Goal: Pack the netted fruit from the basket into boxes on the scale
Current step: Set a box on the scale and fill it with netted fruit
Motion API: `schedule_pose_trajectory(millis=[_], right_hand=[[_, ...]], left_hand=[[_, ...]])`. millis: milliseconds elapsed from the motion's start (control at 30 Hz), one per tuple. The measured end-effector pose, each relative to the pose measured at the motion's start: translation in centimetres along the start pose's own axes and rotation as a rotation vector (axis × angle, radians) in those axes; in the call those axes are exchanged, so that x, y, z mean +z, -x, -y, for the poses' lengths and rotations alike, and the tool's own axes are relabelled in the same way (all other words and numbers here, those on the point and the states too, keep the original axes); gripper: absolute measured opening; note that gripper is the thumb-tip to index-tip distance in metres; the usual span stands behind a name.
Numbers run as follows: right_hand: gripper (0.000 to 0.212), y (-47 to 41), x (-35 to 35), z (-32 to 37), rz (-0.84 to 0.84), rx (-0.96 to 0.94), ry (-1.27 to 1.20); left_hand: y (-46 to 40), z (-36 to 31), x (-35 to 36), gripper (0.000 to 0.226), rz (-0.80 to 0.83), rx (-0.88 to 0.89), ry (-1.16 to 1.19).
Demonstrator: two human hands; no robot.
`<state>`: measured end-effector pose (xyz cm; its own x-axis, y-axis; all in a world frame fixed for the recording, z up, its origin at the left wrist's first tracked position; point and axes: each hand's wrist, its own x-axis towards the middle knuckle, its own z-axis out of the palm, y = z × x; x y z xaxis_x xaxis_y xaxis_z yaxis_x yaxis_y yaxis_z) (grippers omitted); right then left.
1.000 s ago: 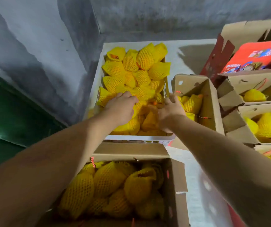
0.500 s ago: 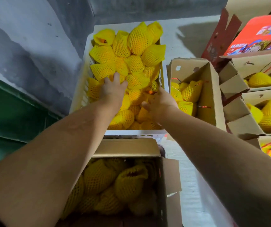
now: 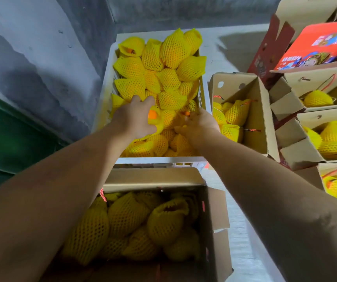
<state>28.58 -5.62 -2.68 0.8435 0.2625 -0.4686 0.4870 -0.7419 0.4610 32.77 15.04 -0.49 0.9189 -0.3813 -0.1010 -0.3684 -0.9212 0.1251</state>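
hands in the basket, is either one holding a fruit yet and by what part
The left hand grips a netted fruit around its side in the basket. The right hand rests among the fruit; its hold cannot be told.

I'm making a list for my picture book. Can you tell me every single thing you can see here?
basket: one, white, centre, against the wall.
netted fruit: many, orange fruit in yellow foam nets, heaped in the basket.
near box: one, brown cardboard, in front of the basket, holds netted fruit.
side box: one, brown cardboard, right of the basket, partly filled.
right boxes: at least three, brown cardboard, far right, netted fruit inside.
red carton: one, red with pictures, top right.
wall: grey above, green lower left.
left hand: in the basket, fingers round a netted fruit.
right hand: in the basket, on the fruit; grip unclear.
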Motion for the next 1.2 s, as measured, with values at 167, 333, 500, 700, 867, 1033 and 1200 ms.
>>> schedule_pose_trajectory(millis=[167, 333, 500, 700, 867, 1033, 1200], right_hand=[[0.074, -0.2, 0.6, 0.6, -0.029, 0.061, -0.019], [0.076, 2.1, -0.7, 0.5, -0.363, 0.177, -0.531], [0.061, 7.8, -3.6, 0.5, -0.651, 0.235, -1.471], [0.061, 18.8, -10.4, 5.7, -0.823, 0.096, -1.850], [0.052, 23.7, -13.9, 16.0, -0.744, -0.024, -1.960], [0.045, 26.0, -13.6, 20.8, -0.819, 0.148, -2.122], [0.047, 28.0, -13.2, 23.7, -0.957, 0.453, -2.317]], left_hand=[[5.2, -0.3, -3.0, 0.063, -0.136, -0.102, 0.414], [12.0, -0.9, -6.9, 0.055, -0.275, -0.077, 0.958], [19.2, -0.2, -7.9, 0.054, -0.409, -0.085, 1.436], [26.2, -0.8, -6.3, 0.098, -0.329, -0.204, 2.026], [30.6, -1.4, -5.3, 0.067, -0.142, -0.314, 2.141], [33.0, -0.8, -6.2, 0.051, -0.194, -0.317, 2.070], [32.2, 1.8, -9.8, 0.073, -0.206, -0.218, 1.384]])
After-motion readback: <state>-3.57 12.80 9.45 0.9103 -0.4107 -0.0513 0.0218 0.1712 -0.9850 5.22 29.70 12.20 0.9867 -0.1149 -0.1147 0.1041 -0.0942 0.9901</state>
